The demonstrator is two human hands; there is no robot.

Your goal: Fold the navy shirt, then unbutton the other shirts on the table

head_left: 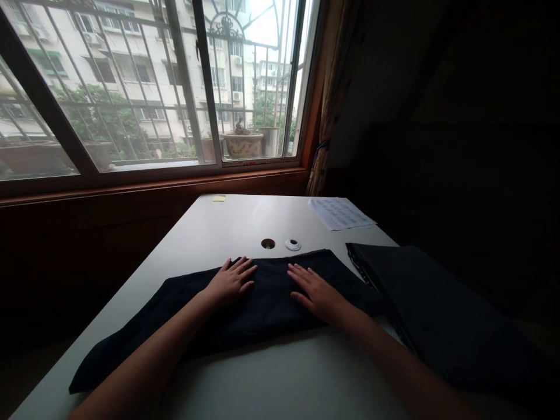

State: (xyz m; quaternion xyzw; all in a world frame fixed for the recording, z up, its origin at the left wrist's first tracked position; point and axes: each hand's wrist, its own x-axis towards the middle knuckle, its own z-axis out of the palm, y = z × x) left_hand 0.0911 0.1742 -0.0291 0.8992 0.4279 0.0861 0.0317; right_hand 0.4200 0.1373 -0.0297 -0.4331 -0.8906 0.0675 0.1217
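Note:
A dark navy garment (196,315) lies folded flat across a white table (245,221), running from the lower left to the middle right. My left hand (231,281) rests palm down on the cloth, its fingers stretched out and apart. My right hand (315,291) lies flat on the same cloth a little to the right, fingers spread too. Neither hand grips anything.
A second dark folded cloth (429,303) lies at the table's right edge. Behind the garment are a round cable hole (268,244), a small white cap (293,244), a printed sheet (339,213) and a yellow note (219,198). A barred window (153,87) stands beyond.

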